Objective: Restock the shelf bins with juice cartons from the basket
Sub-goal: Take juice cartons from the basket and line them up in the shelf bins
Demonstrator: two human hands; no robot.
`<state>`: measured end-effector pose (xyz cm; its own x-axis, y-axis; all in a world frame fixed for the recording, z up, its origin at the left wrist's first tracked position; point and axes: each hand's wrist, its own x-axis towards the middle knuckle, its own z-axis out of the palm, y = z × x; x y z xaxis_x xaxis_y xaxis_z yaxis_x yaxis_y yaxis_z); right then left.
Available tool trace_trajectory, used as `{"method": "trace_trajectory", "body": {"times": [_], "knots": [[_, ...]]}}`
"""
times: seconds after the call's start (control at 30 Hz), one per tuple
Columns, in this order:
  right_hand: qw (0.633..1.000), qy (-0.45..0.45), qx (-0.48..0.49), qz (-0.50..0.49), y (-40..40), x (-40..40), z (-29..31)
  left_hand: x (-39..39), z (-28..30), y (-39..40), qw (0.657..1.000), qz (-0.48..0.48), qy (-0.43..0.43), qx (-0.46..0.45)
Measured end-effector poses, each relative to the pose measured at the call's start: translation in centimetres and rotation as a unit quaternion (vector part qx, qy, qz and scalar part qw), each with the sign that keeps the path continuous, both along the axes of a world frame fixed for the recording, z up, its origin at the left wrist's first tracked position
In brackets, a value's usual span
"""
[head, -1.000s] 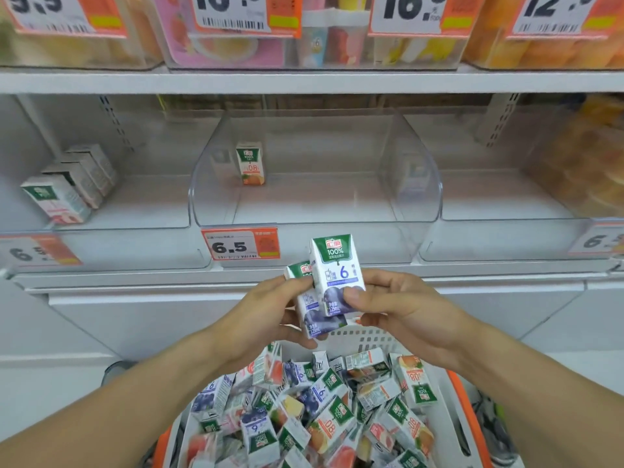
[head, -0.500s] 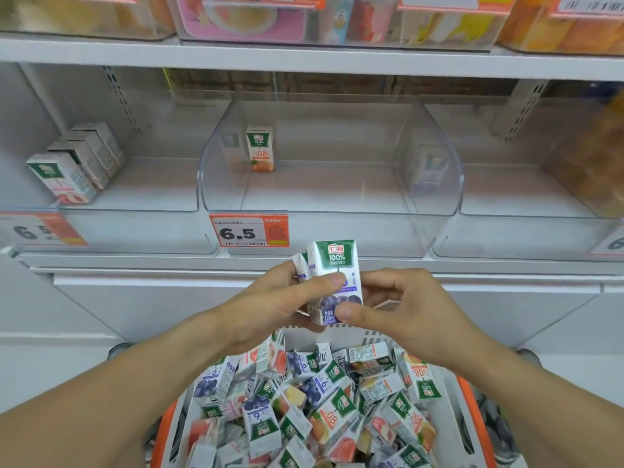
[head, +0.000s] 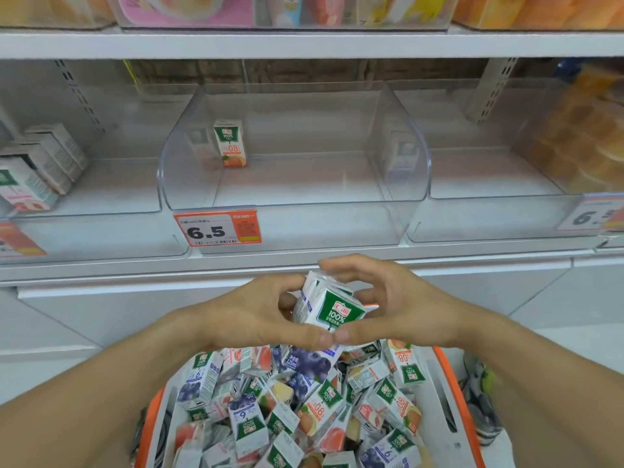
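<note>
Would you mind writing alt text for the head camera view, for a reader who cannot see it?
Two bare hands, left hand and right hand, hold a small cluster of juice cartons above an orange-rimmed basket heaped with mixed cartons. Behind, the clear middle shelf bin, tagged 6.5, holds a single orange carton.

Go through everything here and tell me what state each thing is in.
Held cartons: tilted, gripped between both hands.
Left hand: curled round the cartons.
Right hand: curled round the cartons.
Basket: heaped with jumbled cartons.
Middle bin: one upright carton.
Left bin: a few cartons.
</note>
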<state>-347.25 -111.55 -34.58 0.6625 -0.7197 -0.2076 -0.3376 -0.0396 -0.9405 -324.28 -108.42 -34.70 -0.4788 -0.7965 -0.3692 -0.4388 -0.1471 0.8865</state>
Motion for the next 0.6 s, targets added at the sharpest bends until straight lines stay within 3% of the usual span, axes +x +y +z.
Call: {"method": "trace_trajectory", "body": {"times": [0.1,0.2,0.3,0.43,0.5,0.6], "knots": [[0.999,-0.022,-0.016,-0.039,-0.2,-0.1,-0.2,-0.4,-0.4,-0.1,1.000,0.019,0.011,0.005],[0.989,-0.078,-0.027,-0.123,-0.7,-0.9,0.1,-1.7,-0.5,-0.5,0.988,0.132,0.077,-0.003],[0.974,-0.145,-0.038,-0.172,-0.8,-2.1,0.5,-3.5,-0.4,-1.0,0.969,0.204,0.120,-0.078],[0.943,-0.226,-0.106,-0.219,-0.6,-5.2,1.9,-5.4,0.1,-1.8,0.944,0.192,0.146,-0.227],[0.921,-0.259,-0.151,-0.249,-1.0,-7.3,3.5,-5.7,0.5,-2.5,0.907,0.202,0.091,-0.359],[0.880,-0.274,-0.230,-0.312,-2.6,-10.4,6.5,-5.6,0.8,-4.5,0.801,0.211,-0.059,-0.557]]}}
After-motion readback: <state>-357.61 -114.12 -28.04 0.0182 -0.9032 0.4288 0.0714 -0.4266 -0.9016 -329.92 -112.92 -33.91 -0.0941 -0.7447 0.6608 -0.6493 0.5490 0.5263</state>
